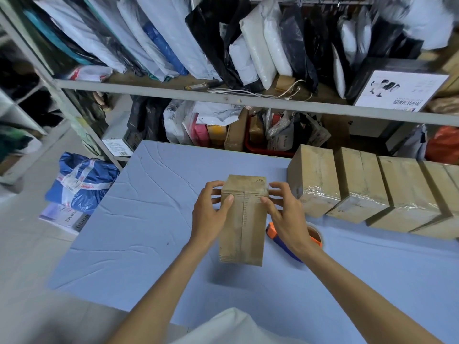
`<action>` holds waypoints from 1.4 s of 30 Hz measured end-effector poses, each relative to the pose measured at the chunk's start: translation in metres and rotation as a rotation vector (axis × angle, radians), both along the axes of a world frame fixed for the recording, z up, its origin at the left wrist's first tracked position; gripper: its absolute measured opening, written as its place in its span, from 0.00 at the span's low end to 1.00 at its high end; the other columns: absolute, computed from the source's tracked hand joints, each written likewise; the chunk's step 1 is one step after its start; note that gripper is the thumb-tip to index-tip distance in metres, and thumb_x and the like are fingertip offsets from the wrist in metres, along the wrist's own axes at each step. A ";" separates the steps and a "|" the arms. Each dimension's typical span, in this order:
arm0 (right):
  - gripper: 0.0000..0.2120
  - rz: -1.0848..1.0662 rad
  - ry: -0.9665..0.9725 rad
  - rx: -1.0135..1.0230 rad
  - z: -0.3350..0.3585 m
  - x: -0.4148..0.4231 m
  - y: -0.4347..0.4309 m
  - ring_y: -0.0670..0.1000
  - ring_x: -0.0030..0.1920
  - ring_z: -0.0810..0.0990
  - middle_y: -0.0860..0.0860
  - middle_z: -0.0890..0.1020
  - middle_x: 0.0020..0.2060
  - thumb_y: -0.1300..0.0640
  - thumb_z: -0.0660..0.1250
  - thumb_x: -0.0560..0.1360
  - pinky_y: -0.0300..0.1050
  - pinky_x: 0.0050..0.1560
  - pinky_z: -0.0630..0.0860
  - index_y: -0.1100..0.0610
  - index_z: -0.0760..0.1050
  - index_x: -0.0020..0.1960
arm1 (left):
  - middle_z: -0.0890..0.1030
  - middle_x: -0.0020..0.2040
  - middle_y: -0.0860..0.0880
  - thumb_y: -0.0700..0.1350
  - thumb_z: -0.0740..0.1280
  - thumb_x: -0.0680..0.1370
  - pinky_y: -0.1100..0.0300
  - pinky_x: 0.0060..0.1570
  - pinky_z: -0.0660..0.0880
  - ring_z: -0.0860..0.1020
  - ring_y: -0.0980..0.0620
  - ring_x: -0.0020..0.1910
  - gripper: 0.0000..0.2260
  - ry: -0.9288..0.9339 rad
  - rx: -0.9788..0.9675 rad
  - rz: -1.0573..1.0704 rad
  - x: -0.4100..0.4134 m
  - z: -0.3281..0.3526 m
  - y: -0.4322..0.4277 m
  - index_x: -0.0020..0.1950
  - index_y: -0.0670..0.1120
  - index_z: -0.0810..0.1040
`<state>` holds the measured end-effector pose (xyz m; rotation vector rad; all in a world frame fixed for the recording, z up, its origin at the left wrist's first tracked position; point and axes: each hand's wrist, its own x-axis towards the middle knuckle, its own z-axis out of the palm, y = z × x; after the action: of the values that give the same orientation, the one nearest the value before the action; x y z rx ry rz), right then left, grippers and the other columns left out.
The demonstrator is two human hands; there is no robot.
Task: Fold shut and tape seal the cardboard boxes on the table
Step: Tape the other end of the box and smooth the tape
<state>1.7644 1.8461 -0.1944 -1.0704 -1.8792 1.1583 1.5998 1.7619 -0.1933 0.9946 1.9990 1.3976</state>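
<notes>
Seemingly lifted clear of the surface [149, 219], the cardboard box [242, 224] hangs just left of the tape dispenser [275, 235], its long axis running straight away from the person, taped seam facing up. Left hand [208, 214] and right hand [285, 217] each clasp its far end, thumbs on top. Held only there, the near end could sag and slip, or swing down onto the dispenser.

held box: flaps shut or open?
Shut. The box has flaps lying flat, meeting along a centre seam; left hand and right hand grip its sides. Taped or not: cannot tell.
</notes>
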 end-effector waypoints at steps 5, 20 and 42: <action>0.10 -0.014 0.001 0.061 -0.002 0.001 -0.001 0.37 0.51 0.77 0.47 0.78 0.54 0.59 0.67 0.77 0.27 0.46 0.75 0.57 0.71 0.57 | 0.76 0.57 0.56 0.46 0.69 0.77 0.62 0.52 0.76 0.77 0.61 0.53 0.10 0.043 0.014 -0.010 0.002 -0.001 0.002 0.55 0.56 0.73; 0.06 0.021 -0.037 0.134 -0.003 0.006 0.007 0.44 0.50 0.79 0.49 0.78 0.50 0.61 0.68 0.76 0.29 0.44 0.77 0.57 0.76 0.53 | 0.75 0.59 0.53 0.45 0.70 0.77 0.64 0.51 0.76 0.77 0.61 0.52 0.11 0.037 0.015 -0.039 -0.003 -0.002 0.002 0.57 0.54 0.75; 0.06 0.004 -0.022 0.007 0.011 0.013 0.012 0.46 0.43 0.83 0.48 0.84 0.40 0.57 0.76 0.70 0.49 0.47 0.82 0.58 0.81 0.41 | 0.76 0.45 0.50 0.43 0.67 0.79 0.73 0.42 0.72 0.76 0.56 0.43 0.06 0.194 0.024 -0.041 0.000 0.005 0.005 0.42 0.45 0.76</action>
<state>1.7778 1.8586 -0.1832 -1.0799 -1.9015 1.1463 1.5996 1.7670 -0.1880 1.2169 2.0899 1.3507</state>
